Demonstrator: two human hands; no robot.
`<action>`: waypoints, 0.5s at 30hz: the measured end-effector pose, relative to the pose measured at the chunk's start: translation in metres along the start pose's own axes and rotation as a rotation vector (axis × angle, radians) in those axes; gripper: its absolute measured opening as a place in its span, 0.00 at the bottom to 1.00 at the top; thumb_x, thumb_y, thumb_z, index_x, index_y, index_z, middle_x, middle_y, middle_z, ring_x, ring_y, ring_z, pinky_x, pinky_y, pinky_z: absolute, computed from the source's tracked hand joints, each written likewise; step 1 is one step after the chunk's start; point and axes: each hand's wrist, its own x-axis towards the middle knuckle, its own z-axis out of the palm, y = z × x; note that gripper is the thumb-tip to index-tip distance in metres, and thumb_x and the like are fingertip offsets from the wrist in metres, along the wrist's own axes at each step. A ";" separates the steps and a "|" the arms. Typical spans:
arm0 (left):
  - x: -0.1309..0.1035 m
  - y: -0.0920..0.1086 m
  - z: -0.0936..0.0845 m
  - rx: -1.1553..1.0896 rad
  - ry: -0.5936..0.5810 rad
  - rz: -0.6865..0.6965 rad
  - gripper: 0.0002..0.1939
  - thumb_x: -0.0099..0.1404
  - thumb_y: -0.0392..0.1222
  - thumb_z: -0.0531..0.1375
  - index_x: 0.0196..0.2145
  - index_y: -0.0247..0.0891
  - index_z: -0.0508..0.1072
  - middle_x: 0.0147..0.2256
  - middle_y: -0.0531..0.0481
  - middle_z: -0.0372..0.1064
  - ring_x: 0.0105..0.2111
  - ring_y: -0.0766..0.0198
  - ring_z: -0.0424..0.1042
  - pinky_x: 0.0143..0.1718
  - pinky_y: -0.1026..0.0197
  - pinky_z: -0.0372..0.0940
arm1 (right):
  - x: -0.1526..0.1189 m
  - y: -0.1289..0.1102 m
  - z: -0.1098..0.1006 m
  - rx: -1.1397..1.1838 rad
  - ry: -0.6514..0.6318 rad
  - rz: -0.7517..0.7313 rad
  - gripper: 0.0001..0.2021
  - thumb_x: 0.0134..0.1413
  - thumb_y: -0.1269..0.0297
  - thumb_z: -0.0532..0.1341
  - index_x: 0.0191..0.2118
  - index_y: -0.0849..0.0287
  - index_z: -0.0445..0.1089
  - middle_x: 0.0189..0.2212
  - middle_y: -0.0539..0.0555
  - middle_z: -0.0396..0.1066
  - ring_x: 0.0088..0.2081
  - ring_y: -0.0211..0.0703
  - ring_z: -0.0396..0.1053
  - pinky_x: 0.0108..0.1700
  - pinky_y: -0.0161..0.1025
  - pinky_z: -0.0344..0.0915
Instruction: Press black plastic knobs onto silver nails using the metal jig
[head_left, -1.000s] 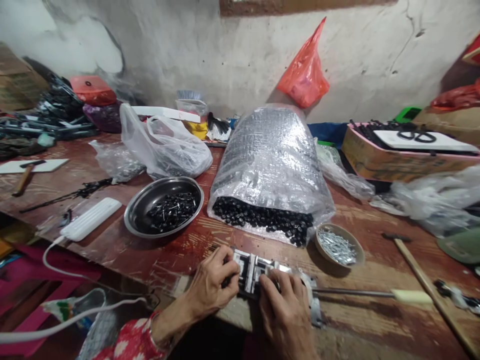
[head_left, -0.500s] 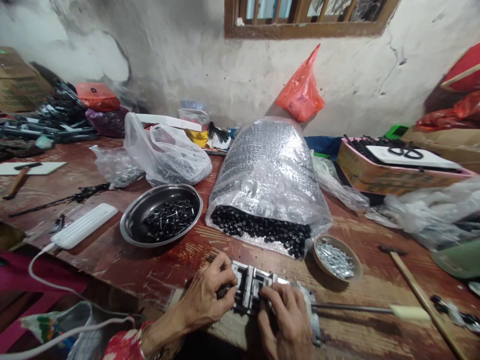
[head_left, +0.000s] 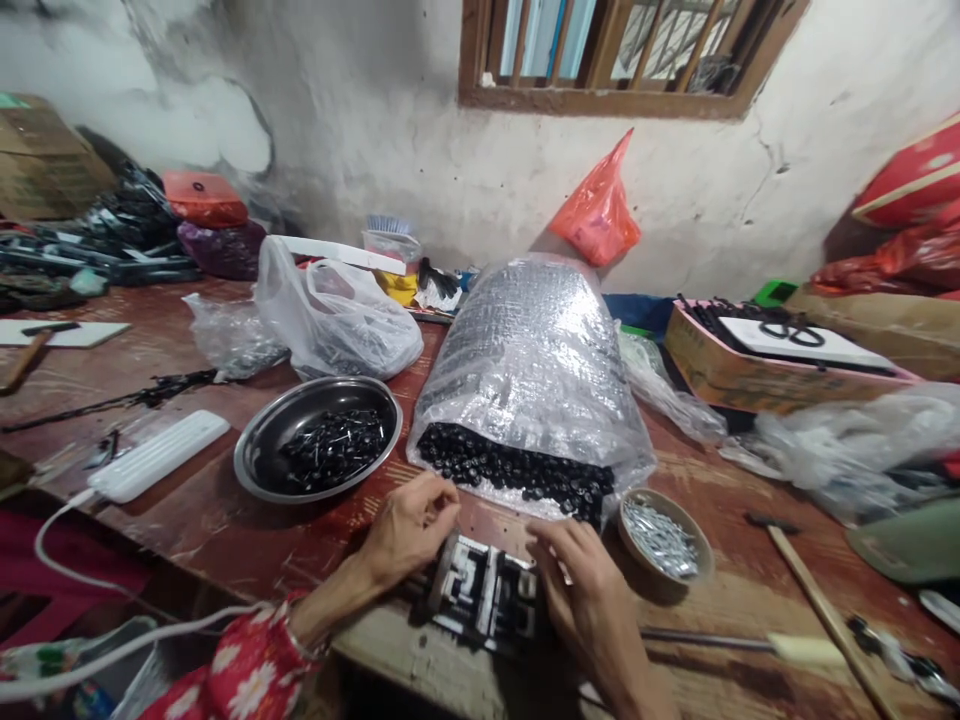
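1. Our left hand [head_left: 409, 525] is at the upper left corner of a black-and-silver slotted metal block [head_left: 489, 595]. Its thumb and fingers are close together; whether anything is pinched there, we cannot tell.
2. Our right hand [head_left: 589, 590] curls beside the block's right side with its fingers bent; we cannot tell whether they grip anything.
3. The block sits between both sets of fingers, at the near edge of the worn reddish-brown wooden bench [head_left: 195, 520] (its slots are too blurred for us to read).
4. Left of our left fingers, a round shiny steel bowl [head_left: 262, 430] holds black pieces with thin metal shanks [head_left: 337, 445], which we judge to be done.
5. Beyond our fingers, a large silvery plastic bag [head_left: 532, 340] spills many small black round pieces [head_left: 510, 465]; right of our right fingers, a tan round bowl [head_left: 636, 553] holds silver metal screws [head_left: 660, 540]. We judge much is left.
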 end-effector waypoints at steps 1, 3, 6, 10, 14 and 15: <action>0.009 -0.005 0.003 0.073 0.016 -0.015 0.04 0.69 0.37 0.59 0.38 0.39 0.75 0.35 0.51 0.71 0.34 0.64 0.72 0.36 0.63 0.63 | 0.016 0.005 0.004 -0.043 -0.003 0.008 0.07 0.70 0.66 0.56 0.48 0.52 0.71 0.39 0.53 0.73 0.40 0.45 0.72 0.40 0.41 0.69; 0.025 -0.016 0.011 0.231 0.013 -0.042 0.06 0.68 0.36 0.60 0.42 0.40 0.75 0.38 0.51 0.72 0.36 0.63 0.73 0.38 0.63 0.64 | 0.048 0.014 0.016 -0.138 -0.011 0.012 0.07 0.69 0.65 0.58 0.47 0.54 0.72 0.38 0.53 0.73 0.39 0.46 0.73 0.38 0.41 0.69; 0.040 -0.029 0.024 0.361 -0.014 -0.061 0.08 0.67 0.36 0.62 0.44 0.40 0.76 0.40 0.49 0.73 0.35 0.61 0.74 0.35 0.63 0.62 | 0.082 0.025 0.040 -0.191 -0.033 -0.014 0.05 0.66 0.68 0.60 0.44 0.53 0.73 0.36 0.53 0.73 0.38 0.49 0.74 0.33 0.42 0.68; 0.044 -0.036 0.033 0.376 -0.020 -0.042 0.05 0.68 0.36 0.61 0.41 0.39 0.76 0.40 0.48 0.72 0.34 0.60 0.74 0.32 0.63 0.61 | 0.096 0.027 0.060 -0.172 -0.033 -0.025 0.08 0.63 0.73 0.59 0.36 0.52 0.71 0.33 0.55 0.70 0.36 0.53 0.74 0.30 0.45 0.66; 0.041 -0.038 0.030 0.324 -0.023 0.004 0.05 0.67 0.35 0.61 0.41 0.38 0.75 0.40 0.47 0.74 0.38 0.59 0.75 0.37 0.62 0.64 | 0.090 0.026 0.054 -0.122 -0.024 0.016 0.09 0.67 0.70 0.55 0.35 0.51 0.68 0.33 0.55 0.68 0.34 0.50 0.71 0.31 0.45 0.64; 0.039 -0.038 0.028 0.302 -0.020 0.015 0.05 0.68 0.35 0.61 0.41 0.38 0.75 0.40 0.47 0.75 0.39 0.59 0.75 0.38 0.62 0.65 | 0.087 0.026 0.050 -0.105 -0.020 0.036 0.09 0.68 0.68 0.54 0.36 0.52 0.68 0.34 0.55 0.68 0.33 0.48 0.70 0.32 0.45 0.64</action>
